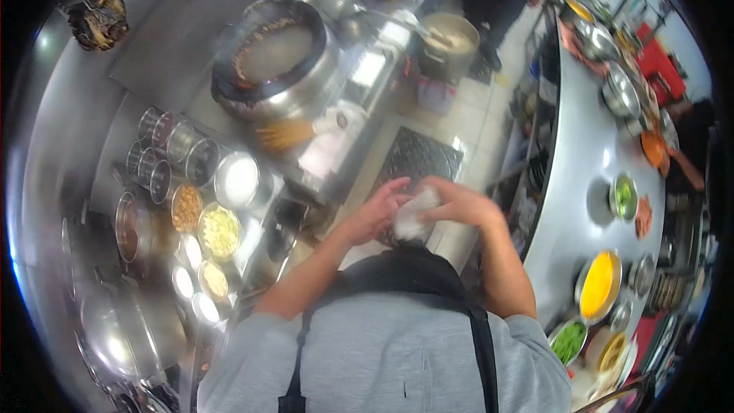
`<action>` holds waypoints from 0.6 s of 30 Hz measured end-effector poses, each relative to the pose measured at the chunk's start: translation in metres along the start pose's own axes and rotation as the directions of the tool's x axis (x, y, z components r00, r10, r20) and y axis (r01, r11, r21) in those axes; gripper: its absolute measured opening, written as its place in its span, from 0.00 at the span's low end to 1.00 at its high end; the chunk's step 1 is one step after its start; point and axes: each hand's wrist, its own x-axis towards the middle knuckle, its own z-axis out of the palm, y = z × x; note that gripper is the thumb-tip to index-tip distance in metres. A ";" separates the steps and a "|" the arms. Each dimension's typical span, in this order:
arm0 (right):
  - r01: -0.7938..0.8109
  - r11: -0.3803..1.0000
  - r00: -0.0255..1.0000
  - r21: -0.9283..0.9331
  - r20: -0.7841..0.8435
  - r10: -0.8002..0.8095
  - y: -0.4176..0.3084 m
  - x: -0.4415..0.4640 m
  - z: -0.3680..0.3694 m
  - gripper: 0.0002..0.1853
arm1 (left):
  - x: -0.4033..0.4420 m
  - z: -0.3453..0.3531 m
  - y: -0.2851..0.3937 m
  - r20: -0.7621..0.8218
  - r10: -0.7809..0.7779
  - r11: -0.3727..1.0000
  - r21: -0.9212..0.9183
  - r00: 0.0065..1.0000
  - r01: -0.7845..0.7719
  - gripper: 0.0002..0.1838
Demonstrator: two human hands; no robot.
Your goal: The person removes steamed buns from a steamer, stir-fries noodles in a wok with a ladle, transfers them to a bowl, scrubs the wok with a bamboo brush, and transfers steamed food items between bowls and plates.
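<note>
Both hands are in front of my apron [405, 268], at the middle of the head view. My right hand [457, 203] is closed on a crumpled white thing [415, 214], perhaps a cloth; blur hides its exact kind. Just left of it, my left hand [376, 214] has its fingers apart and slightly curved. It is close to the white thing, but whether it touches is unclear. Below the hands lies a dark floor mat [420, 154].
On the left, a steel counter carries a large wok [275, 50], a yellow brush-like thing [284, 136] and several ingredient containers [220, 231]. A pot [449, 42] stands ahead. On the right, a steel table [573, 160] bears bowls, including one with yellow liquid [599, 284]. Other people work nearby.
</note>
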 end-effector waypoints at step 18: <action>0.152 0.927 0.886 -0.342 0.463 0.025 -0.089 0.388 0.013 0.33 | -0.050 -0.129 0.031 -0.899 0.088 0.807 -0.188 0.429 -0.560 0.30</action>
